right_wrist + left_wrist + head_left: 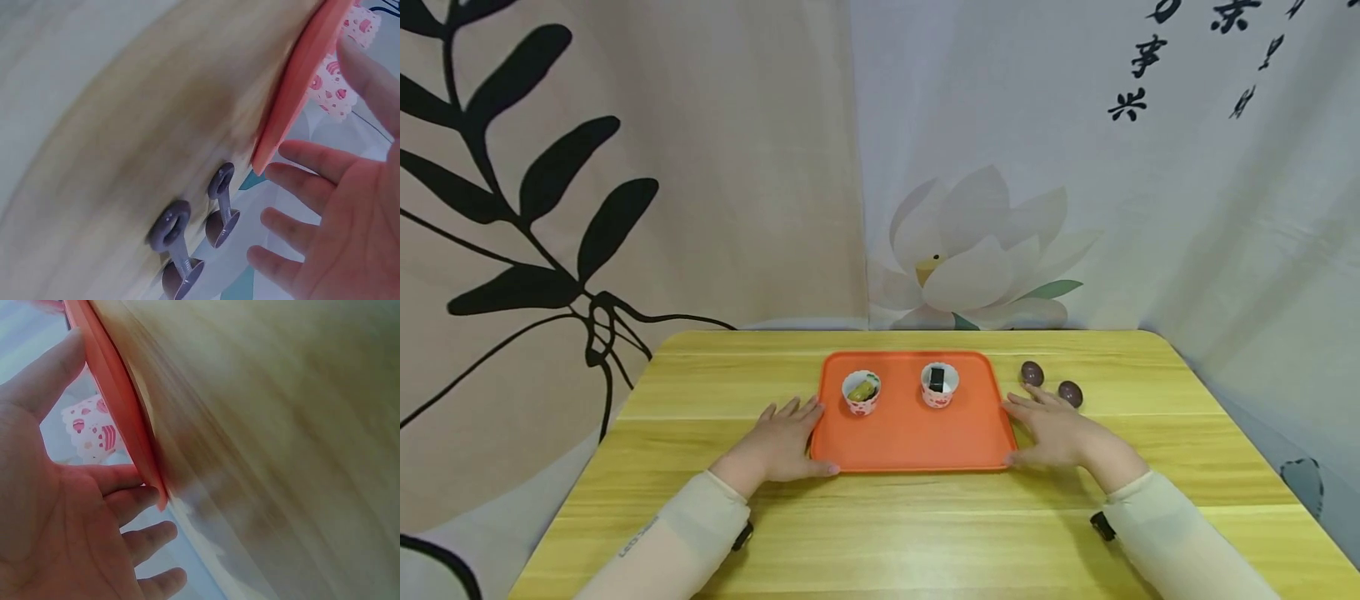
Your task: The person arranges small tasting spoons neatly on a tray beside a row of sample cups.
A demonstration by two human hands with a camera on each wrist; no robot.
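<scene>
An orange rectangular tray (pixel 910 433) lies on the wooden table between both hands. My left hand (pixel 787 442) is at its left edge, thumb by the near corner; in the left wrist view its fingertips (pixel 150 495) meet the tray's rim. Mirroring it, my right hand (pixel 1052 429) rests against the right edge with fingers spread. A paper cup (pixel 862 407) with red cupcake prints holds a yellow-green piece (pixel 861 391). Another paper cup (pixel 937 399), to its right, contains a black-and-white piece (pixel 936 380).
Two dark brown pieces, one farther back (pixel 1032 373) and one nearer (pixel 1070 393), stand right of the tray beyond my right hand. In the right wrist view each shows a ring (pixel 170 226), a stem and a rounded bowl (pixel 222 229). A printed curtain (pixel 760 208) hangs behind the table (pixel 910 533).
</scene>
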